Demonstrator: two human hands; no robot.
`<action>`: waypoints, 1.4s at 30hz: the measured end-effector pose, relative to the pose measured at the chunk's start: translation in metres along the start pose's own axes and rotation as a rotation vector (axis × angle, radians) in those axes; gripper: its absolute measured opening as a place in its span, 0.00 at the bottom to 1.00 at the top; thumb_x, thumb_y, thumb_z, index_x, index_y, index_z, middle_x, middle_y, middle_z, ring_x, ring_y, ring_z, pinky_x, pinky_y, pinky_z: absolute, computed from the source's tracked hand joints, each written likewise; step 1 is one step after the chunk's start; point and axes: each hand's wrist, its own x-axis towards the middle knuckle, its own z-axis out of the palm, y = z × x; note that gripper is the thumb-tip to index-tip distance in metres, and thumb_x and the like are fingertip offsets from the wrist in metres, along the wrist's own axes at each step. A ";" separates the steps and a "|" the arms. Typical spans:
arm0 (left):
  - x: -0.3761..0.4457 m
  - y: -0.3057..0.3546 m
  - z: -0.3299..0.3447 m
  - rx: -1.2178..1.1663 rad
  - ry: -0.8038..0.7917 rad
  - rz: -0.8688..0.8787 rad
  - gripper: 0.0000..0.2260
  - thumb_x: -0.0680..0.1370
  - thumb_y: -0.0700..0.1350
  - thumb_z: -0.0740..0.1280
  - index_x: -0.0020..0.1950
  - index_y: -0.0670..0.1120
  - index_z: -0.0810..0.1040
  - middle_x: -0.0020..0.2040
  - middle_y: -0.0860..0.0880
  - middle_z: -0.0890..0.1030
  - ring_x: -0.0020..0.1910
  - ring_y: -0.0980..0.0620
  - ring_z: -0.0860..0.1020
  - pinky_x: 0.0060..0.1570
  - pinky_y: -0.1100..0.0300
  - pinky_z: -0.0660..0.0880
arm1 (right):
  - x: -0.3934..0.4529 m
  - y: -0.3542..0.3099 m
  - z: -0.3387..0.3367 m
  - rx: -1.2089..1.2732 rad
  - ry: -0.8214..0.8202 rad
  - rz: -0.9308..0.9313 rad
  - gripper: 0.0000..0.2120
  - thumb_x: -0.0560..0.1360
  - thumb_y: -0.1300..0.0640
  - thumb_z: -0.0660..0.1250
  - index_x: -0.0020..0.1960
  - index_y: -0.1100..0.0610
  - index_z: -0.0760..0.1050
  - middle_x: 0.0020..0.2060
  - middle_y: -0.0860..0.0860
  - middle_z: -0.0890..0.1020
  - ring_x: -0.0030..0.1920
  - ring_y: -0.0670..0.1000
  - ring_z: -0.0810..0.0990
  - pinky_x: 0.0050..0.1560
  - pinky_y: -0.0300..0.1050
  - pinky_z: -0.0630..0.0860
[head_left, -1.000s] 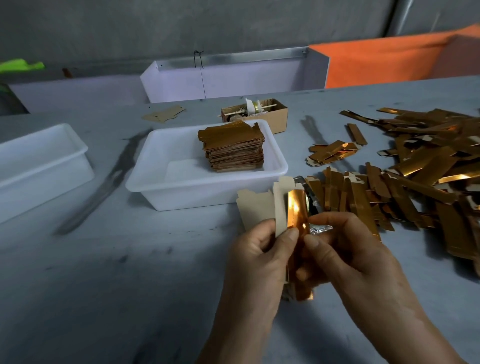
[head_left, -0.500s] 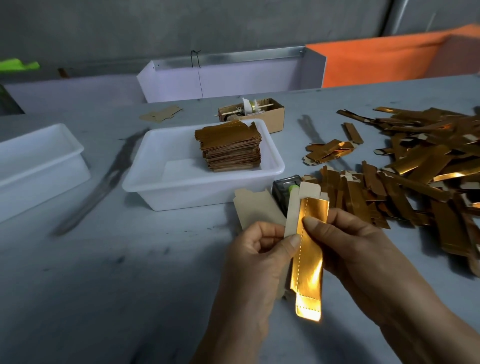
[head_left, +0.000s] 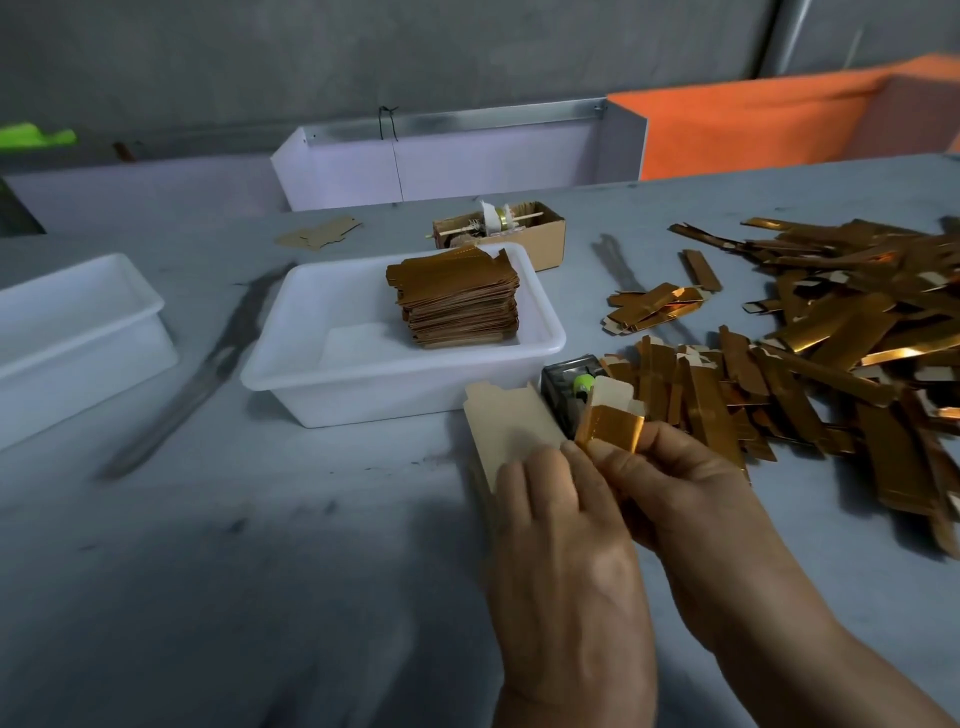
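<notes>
In the head view, a gold carton (head_left: 610, 428) is held upright just above the desk (head_left: 260, 571), near its front edge and in front of the white tray (head_left: 332, 384). It is pinched in the grip of the right hand (head_left: 691, 499). The grip of the left hand (head_left: 561, 545) is closed on a beige card (head_left: 506, 431) and touches the carton; whether it also pinches the carton is possibly hidden. A stack of gold blanks (head_left: 457, 301) is kept in the tray. A loose heap of gold blanks (head_left: 831, 364) is spread toward the desk's right edge.
</notes>
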 end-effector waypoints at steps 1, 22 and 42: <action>0.001 0.001 0.002 0.037 -0.023 0.012 0.14 0.68 0.39 0.66 0.51 0.40 0.85 0.38 0.45 0.79 0.36 0.48 0.79 0.23 0.59 0.73 | 0.000 0.000 0.000 0.009 0.008 0.010 0.16 0.62 0.47 0.66 0.45 0.55 0.81 0.40 0.54 0.83 0.44 0.52 0.82 0.40 0.41 0.79; 0.008 -0.040 0.014 -1.165 -0.309 -0.699 0.07 0.77 0.42 0.68 0.39 0.45 0.80 0.25 0.53 0.76 0.23 0.60 0.72 0.24 0.68 0.71 | 0.020 -0.014 -0.038 -0.291 0.174 -0.051 0.15 0.72 0.41 0.58 0.44 0.49 0.77 0.36 0.46 0.81 0.42 0.47 0.79 0.42 0.42 0.72; 0.020 -0.015 0.040 -1.394 -0.399 -0.836 0.07 0.78 0.45 0.67 0.41 0.47 0.80 0.32 0.50 0.79 0.30 0.56 0.74 0.30 0.65 0.72 | 0.054 0.011 -0.043 -0.489 -0.013 0.208 0.06 0.75 0.57 0.66 0.41 0.55 0.80 0.42 0.51 0.82 0.47 0.48 0.78 0.40 0.42 0.69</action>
